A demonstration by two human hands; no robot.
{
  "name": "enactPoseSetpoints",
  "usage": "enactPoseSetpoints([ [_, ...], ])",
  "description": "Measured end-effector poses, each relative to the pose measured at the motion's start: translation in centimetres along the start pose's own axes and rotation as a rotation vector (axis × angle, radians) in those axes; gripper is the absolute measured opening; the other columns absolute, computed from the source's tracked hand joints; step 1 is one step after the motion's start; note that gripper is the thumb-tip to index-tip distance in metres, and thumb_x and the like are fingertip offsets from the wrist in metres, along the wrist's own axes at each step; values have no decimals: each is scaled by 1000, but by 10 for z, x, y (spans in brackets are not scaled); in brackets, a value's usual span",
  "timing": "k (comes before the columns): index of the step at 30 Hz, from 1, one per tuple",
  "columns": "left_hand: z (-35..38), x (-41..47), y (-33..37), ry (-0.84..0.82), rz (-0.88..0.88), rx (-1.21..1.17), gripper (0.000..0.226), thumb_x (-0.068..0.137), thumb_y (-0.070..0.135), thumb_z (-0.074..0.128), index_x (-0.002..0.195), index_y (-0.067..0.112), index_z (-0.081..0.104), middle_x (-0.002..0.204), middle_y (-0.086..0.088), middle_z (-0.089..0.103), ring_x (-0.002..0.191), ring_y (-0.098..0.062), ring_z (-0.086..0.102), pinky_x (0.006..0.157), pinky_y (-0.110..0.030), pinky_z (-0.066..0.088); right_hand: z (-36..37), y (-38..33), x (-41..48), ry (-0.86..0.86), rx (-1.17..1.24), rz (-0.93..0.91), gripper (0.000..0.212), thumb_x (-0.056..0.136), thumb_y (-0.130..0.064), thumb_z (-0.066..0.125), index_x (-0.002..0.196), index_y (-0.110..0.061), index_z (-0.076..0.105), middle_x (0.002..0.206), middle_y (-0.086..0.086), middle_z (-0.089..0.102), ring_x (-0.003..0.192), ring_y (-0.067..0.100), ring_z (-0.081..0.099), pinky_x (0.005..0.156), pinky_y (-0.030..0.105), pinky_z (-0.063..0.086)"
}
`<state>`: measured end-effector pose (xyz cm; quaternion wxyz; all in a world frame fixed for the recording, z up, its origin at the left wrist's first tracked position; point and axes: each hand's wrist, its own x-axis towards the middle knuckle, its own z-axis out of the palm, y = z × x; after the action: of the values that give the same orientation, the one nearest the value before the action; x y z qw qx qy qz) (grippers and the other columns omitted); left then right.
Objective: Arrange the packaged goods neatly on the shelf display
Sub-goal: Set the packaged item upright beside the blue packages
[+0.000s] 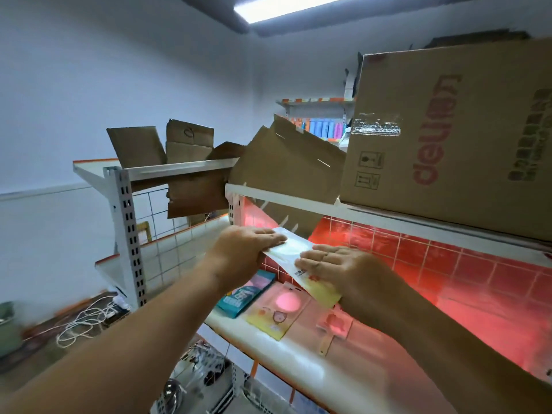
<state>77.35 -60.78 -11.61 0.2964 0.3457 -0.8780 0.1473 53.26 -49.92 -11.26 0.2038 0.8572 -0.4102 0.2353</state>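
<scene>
Cardboard box (466,180) (red "deli", sideways); hands (248,249) (337,265) on packet (291,249).

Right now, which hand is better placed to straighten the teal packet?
Left, probably. The left hand hovers just above the teal packet; the right hand is farther right, over the pink packet. Both are on a white packet.

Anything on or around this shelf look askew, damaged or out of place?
Yes: torn cardboard pieces lean loosely over the top shelf, and the big carton sits with its logo sideways. Below, the teal box and yellow pack lie skewed.
</scene>
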Motion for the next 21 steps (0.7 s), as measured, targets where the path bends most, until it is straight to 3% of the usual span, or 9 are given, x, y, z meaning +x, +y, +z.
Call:
enactPoseSetpoints([
  [3, 40, 21, -9, -62, -38, 13, 49, 87, 21, 77, 133, 35, 66, 134, 9, 66, 115, -15, 67, 94, -32, 56, 38, 23, -2, -28, -10, 21, 52, 82, -8, 51, 127, -27, 68, 133, -8, 65, 123, 17, 62, 103, 35, 51],
  [5, 69, 35, -14, -112, -82, 11, 53, 90, 19, 71, 138, 40, 60, 136, 12, 64, 118, -16, 65, 95, -37, 55, 62, 42, -7, -70, 4, 63, 57, 77, -8, 53, 129, -27, 66, 134, -8, 64, 123, 18, 62, 102, 35, 51],
  [10, 135, 58, -29, -229, -144, 8, 42, 98, 36, 54, 139, 45, 55, 138, 12, 61, 121, -19, 59, 95, -26, 44, 109, 75, -11, -121, 53, 138, 64, 78, -12, 31, 130, -26, 66, 135, -7, 64, 123, 21, 62, 99, 34, 52],
  [13, 167, 61, -40, -276, -227, -54, 40, 101, 38, 51, 138, 50, 54, 142, 14, 58, 126, -19, 57, 98, -25, 43, 130, 85, -10, -156, 34, 152, 59, 84, -15, 31, 131, -27, 65, 135, -8, 63, 121, 22, 63, 97, 35, 54],
  [15, 188, 57, -47, -334, -180, -12, 42, 99, 37, 51, 140, 50, 52, 143, 14, 58, 127, -21, 58, 102, -30, 47, 146, 90, -12, -198, 32, 157, 55, 87, -17, 34, 131, -28, 65, 135, -8, 63, 119, 22, 64, 94, 37, 56],
  [18, 211, 50, -59, -400, -126, 3, 41, 97, 39, 46, 136, 44, 57, 130, 8, 67, 116, -25, 65, 93, -37, 53, 167, 88, -12, -248, 23, 173, 50, 91, -19, 35, 130, -28, 65, 134, -8, 64, 114, 21, 66, 87, 36, 59],
  [21, 231, 49, -70, -390, -86, 20, 41, 91, 38, 50, 129, 39, 65, 114, 5, 74, 99, -20, 71, 75, -34, 55, 187, 84, -8, -301, -29, 202, 46, 86, -18, 46, 124, -26, 70, 124, -5, 70, 104, 20, 71, 79, 34, 61],
])
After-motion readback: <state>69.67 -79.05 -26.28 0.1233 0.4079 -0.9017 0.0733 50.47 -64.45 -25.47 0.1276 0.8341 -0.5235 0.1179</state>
